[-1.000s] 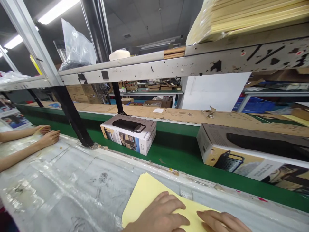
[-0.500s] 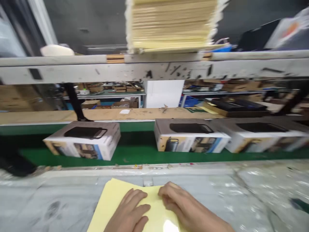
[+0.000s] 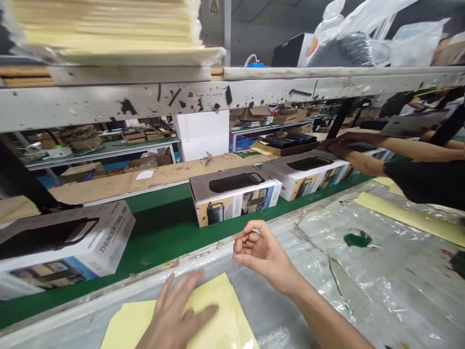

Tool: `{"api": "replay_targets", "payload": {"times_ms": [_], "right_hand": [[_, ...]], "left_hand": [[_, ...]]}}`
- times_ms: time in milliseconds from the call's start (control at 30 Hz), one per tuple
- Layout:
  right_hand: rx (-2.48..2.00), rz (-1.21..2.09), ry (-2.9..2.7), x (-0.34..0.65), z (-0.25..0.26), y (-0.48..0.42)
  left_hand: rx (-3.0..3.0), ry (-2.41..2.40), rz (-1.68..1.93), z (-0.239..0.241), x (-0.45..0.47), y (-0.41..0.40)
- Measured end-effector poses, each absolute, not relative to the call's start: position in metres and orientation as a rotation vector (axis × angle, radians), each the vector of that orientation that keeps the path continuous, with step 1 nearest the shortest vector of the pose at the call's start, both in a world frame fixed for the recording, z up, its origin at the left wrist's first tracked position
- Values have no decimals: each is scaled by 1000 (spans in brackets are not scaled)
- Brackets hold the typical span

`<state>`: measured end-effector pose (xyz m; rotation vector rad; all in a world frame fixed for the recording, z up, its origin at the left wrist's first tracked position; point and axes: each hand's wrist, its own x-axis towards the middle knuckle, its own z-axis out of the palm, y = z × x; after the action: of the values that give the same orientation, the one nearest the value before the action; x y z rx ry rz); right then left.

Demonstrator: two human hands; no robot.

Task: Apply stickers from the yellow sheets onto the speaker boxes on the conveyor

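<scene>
While the left hand (image 3: 178,315) lies flat with fingers spread on the pale yellow sheet of backing paper (image 3: 203,320), the right hand (image 3: 259,252) is lifted clear of it, thumb and fingertips pinched together as if on something very small; whether anything is actually between them is too fine to tell. That yellow sheet rests on the wrinkled clear plastic film covering the grey workbench (image 3: 363,276), close to the bench's near edge and just short of the green conveyor belt (image 3: 163,228).

Just beyond the raised hand, a white and grey printed carton with a black carry handle (image 3: 234,194) sits on the belt, with a like carton (image 3: 61,242) to the left and another (image 3: 308,172) to the right. A co-worker's forearms (image 3: 399,150) reach over the belt at far right, near a second yellow sheet (image 3: 407,215). Overhead, a scuffed white shelf (image 3: 232,92) carries a stack of yellow sheets (image 3: 105,24).

My reading of the risks: anything small pinched in the right fingers could curl, stick to the skin or drop, and it would be hard to find on the glossy, creased film. The sheet is held by one palm only, so a slip on the slick plastic could skew it or push it over the bench lip onto the belt.
</scene>
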<state>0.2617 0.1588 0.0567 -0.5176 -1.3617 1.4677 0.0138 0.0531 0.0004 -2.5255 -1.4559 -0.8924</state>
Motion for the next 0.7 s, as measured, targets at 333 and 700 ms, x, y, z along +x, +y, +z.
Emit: {"api": "replay_targets", "payload": {"times_ms": [333, 700], "right_hand": [[-728, 1196, -1441, 283, 53, 172], [-686, 1189, -1449, 242, 72, 236]], "left_hand": [[-1603, -2668, -2639, 71, 48, 285], [-1406, -2293, -3129, 52, 60, 292]]}}
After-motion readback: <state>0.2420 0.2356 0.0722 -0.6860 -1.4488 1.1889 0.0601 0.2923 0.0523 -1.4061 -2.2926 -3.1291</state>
